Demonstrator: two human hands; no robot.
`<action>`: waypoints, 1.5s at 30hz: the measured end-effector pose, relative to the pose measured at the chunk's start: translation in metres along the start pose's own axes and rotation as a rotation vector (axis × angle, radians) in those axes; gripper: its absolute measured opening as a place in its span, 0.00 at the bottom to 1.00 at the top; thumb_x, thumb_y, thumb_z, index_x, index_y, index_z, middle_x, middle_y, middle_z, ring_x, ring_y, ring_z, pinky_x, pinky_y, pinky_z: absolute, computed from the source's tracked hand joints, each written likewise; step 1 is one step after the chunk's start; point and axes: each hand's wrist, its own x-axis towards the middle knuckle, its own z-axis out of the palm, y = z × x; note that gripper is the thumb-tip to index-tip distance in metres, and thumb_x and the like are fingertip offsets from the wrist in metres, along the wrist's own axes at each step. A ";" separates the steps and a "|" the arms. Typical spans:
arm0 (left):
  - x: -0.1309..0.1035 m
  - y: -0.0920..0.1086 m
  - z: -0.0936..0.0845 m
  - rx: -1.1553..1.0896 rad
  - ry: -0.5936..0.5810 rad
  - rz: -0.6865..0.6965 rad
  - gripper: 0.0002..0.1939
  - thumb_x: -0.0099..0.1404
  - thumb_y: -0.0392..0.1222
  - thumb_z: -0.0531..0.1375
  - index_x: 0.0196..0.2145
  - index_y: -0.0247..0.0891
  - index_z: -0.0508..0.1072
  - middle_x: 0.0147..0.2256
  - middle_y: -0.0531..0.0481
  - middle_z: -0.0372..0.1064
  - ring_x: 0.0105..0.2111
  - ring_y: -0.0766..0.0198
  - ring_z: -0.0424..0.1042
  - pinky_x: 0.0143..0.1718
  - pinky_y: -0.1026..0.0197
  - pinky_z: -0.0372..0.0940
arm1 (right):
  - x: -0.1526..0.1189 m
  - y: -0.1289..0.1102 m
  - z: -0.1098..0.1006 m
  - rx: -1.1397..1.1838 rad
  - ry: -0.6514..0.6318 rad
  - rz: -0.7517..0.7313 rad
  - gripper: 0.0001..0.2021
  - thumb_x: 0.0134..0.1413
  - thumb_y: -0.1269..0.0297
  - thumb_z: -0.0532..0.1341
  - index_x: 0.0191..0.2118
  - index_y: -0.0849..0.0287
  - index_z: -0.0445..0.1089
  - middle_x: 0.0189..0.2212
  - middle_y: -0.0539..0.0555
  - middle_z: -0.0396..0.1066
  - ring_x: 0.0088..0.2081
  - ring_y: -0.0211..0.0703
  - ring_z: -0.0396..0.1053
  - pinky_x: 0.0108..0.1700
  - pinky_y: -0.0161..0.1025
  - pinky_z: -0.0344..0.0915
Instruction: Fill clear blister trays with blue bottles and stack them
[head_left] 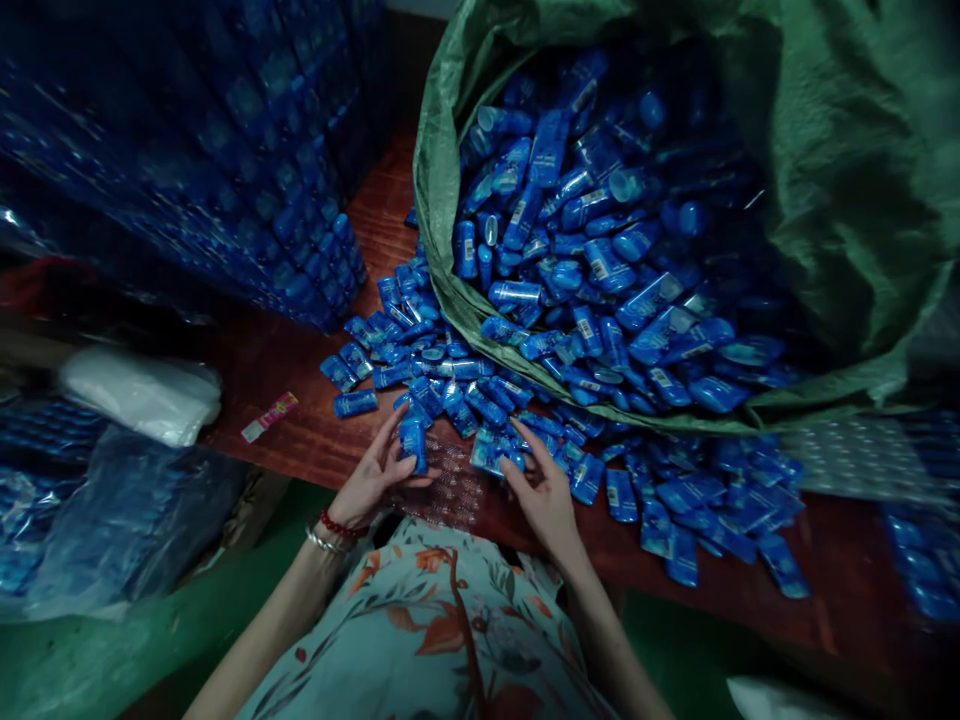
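On the near side of the green sack, my left hand is closed around a blue pack, while my right hand pinches a second pack by its end, closer to the sack's rim. Loose packs crowd the sack's mouth and lie along its near edge on the worktop. Left of the sack are stacked packs and a small pink strip

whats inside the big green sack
The green sack holds a jumbled heap of small blue packs, some with barcodes facing up. The top ones cover whatever lies beneath, and the back of the sack is too dark to make out.
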 end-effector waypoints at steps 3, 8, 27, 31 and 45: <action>-0.005 -0.010 0.002 0.063 0.176 0.062 0.30 0.56 0.49 0.63 0.54 0.41 0.59 0.47 0.45 0.66 0.40 0.60 0.72 0.42 0.56 0.68 | -0.004 0.002 0.004 0.277 -0.113 0.166 0.21 0.51 0.52 0.59 0.49 0.59 0.66 0.19 0.45 0.63 0.18 0.33 0.59 0.21 0.32 0.57; -0.003 -0.016 -0.001 0.218 0.427 0.215 0.20 0.53 0.48 0.64 0.40 0.36 0.66 0.39 0.48 0.70 0.40 0.63 0.70 0.42 0.61 0.65 | -0.008 0.010 0.009 0.390 -0.237 0.230 0.21 0.45 0.55 0.65 0.45 0.57 0.65 0.23 0.45 0.65 0.23 0.34 0.65 0.25 0.32 0.62; 0.009 -0.016 -0.011 0.993 0.405 0.536 0.15 0.64 0.42 0.56 0.49 0.42 0.68 0.47 0.44 0.58 0.50 0.58 0.63 0.52 0.52 0.62 | -0.017 0.029 0.024 -0.641 0.060 -0.891 0.22 0.57 0.75 0.53 0.58 0.59 0.58 0.39 0.57 0.71 0.40 0.43 0.68 0.42 0.40 0.66; 0.000 -0.019 -0.017 1.076 0.250 0.548 0.24 0.64 0.38 0.56 0.57 0.45 0.59 0.56 0.42 0.50 0.58 0.54 0.54 0.57 0.49 0.57 | -0.007 0.029 0.028 -0.695 0.035 -0.942 0.20 0.57 0.74 0.54 0.56 0.63 0.60 0.38 0.59 0.71 0.38 0.44 0.68 0.39 0.39 0.65; 0.000 -0.012 -0.029 1.401 0.015 0.740 0.21 0.66 0.31 0.47 0.57 0.39 0.58 0.48 0.41 0.62 0.49 0.59 0.65 0.47 0.57 0.66 | -0.005 0.021 0.039 -0.846 0.033 -0.771 0.13 0.59 0.71 0.50 0.46 0.67 0.66 0.31 0.57 0.68 0.34 0.45 0.62 0.37 0.40 0.58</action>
